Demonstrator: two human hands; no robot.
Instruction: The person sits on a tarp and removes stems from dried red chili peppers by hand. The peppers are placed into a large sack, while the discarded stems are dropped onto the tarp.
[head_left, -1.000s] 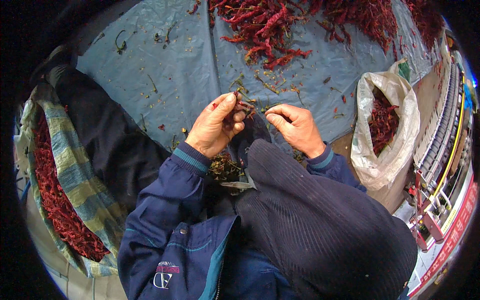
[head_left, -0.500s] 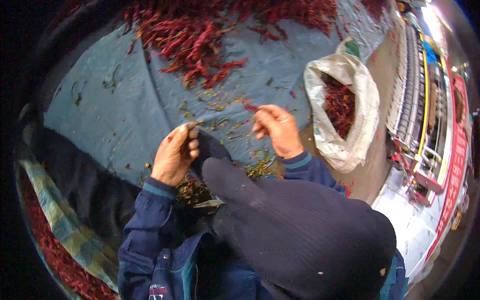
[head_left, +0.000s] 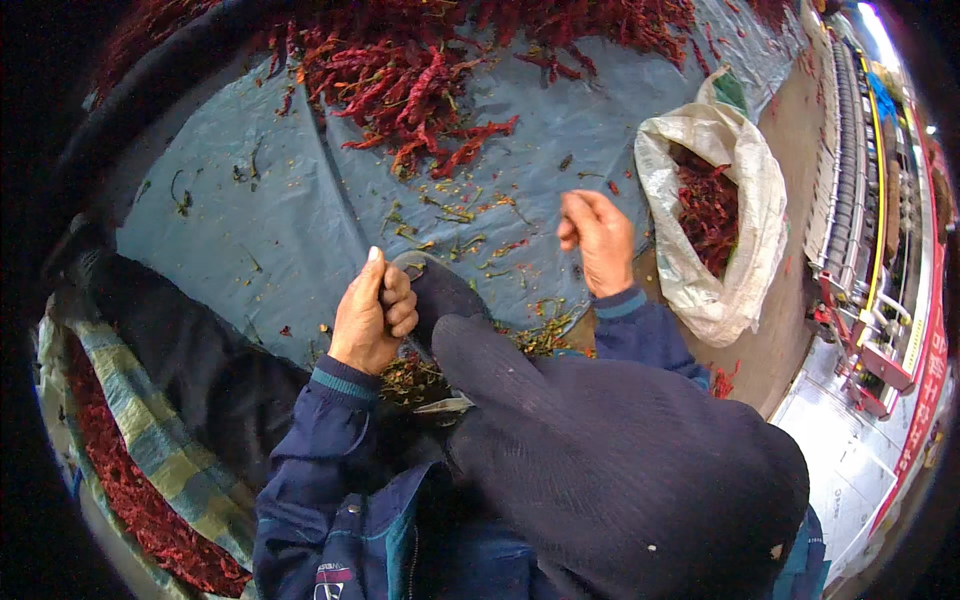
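My left hand is a loose fist with the thumb up, above my dark-clad leg; its curled fingers hide whatever may be inside. Off to its right, my right hand hovers over the blue sheet, fingers bent inward and slightly blurred at the tips. No object shows between them. Beyond both hands lies a heap of dried red chilli peppers. To the right of my right hand stands an open white woven sack with red chillies inside.
Stem bits are scattered on the sheet, with more debris by my leg. At lower left, a checked cloth borders more red chillies. Machinery with rollers and a red banner stand at the right.
The red chilli that showed at my right fingertips is no longer visible there. My right hand has moved slightly right, toward the sack. My left fingers have curled tighter. The whole view has shifted a little.
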